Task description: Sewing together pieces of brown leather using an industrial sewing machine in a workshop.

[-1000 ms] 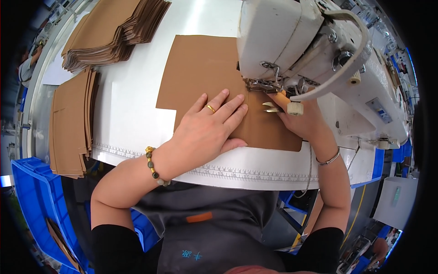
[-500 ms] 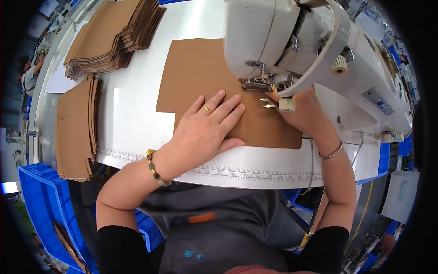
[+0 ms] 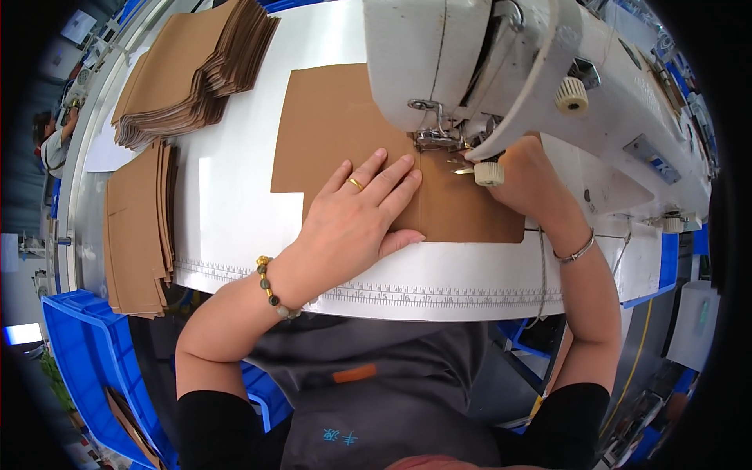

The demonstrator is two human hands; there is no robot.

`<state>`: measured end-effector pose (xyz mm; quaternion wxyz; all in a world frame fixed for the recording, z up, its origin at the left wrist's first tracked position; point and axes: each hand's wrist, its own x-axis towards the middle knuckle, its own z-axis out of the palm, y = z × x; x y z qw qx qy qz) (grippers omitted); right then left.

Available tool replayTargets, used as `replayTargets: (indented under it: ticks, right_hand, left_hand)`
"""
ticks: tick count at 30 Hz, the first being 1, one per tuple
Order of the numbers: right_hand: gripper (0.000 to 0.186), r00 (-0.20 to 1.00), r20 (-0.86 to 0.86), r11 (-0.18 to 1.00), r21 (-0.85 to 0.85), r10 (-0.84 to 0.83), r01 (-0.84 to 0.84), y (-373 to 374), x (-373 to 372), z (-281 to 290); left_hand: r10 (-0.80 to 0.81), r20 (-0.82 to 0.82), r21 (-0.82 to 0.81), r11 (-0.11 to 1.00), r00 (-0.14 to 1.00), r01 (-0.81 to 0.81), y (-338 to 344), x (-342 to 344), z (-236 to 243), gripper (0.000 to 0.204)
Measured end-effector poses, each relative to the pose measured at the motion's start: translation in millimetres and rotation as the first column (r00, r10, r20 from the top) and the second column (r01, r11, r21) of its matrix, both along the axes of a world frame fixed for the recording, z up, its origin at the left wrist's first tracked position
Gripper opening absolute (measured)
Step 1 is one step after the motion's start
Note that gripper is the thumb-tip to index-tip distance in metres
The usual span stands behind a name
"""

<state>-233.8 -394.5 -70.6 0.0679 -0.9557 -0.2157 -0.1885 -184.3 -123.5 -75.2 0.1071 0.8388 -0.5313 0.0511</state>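
Note:
A brown sheet with a cut-out corner (image 3: 321, 117) lies flat on the white table (image 3: 235, 188), under the presser foot (image 3: 435, 139) of a white sewing machine (image 3: 407, 55). My left hand (image 3: 360, 211) lies flat on it, left of the foot, fingers outstretched. My right hand (image 3: 521, 180) is at the right of the foot, fingers curled round small metal thread snips (image 3: 462, 168), their blades pointing left over the sheet. Its fingertips are partly hidden by the machine's guard and knob.
Folded brown pieces (image 3: 172, 70) are piled at the back left, with flatter cut pieces (image 3: 133, 227) nearer me. A blue crate (image 3: 82, 345) stands below the table's left end. Another person (image 3: 55, 141) works at the far left edge. A measuring scale (image 3: 368, 293) runs along the front edge.
My right hand has moved a little up and right, with the snips. The machine appears further left in the view and the piles lower. My left hand stays flat on the sheet.

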Motion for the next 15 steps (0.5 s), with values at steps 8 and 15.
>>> replayTargets:
  ticks: [8,15]
  right_hand:
    - [0.01,1.0,-0.001,1.0,0.027,-0.005,0.005,2.2,0.5,2.5]
    - [0.006,0.999,0.032,0.999,0.037,0.011,-0.012,2.8,2.3,-1.5]
  left_hand:
    - [0.002,0.007,0.0,1.0,1.0,-0.002,-2.0,1.3,-0.1,0.069]
    - [0.004,0.003,-0.011,1.0,1.0,-0.004,-3.1,3.2,0.8,0.066]
